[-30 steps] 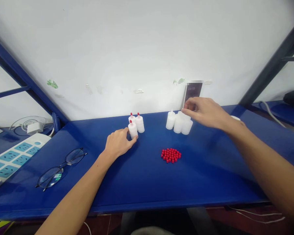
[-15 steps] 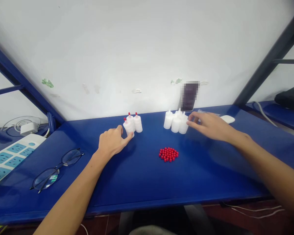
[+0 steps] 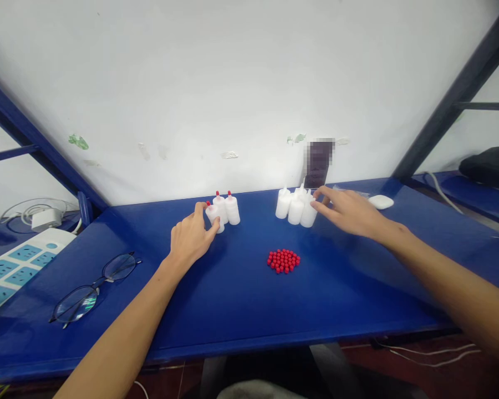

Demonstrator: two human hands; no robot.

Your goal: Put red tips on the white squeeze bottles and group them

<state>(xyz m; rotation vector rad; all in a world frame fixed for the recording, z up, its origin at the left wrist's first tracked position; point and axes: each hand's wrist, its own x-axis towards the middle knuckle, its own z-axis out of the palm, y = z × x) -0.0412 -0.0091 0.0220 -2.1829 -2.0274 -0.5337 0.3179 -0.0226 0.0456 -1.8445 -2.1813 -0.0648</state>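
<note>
My left hand is at the front-left bottle of a small group, its thumb and index finger around that red-capped white squeeze bottle. Two more capped bottles stand right behind it. On the other side, my right hand reaches to an uncapped white squeeze bottle, thumb and index finger apart at its upper right side; firm contact cannot be made out. Several other uncapped bottles are clustered beside that one. Small red caps lie in a flat pile between my hands, nearer to me.
A blue table runs along a white wall. Eyeglasses and a power strip lie at the left. Behind the uncapped bottles a dark phone leans on the wall, and a white mouse is farther right.
My right hand has come slightly closer to the nearest uncapped bottle. My left thumb and index finger have shifted a little at the capped bottle. The whole view has moved slightly.
</note>
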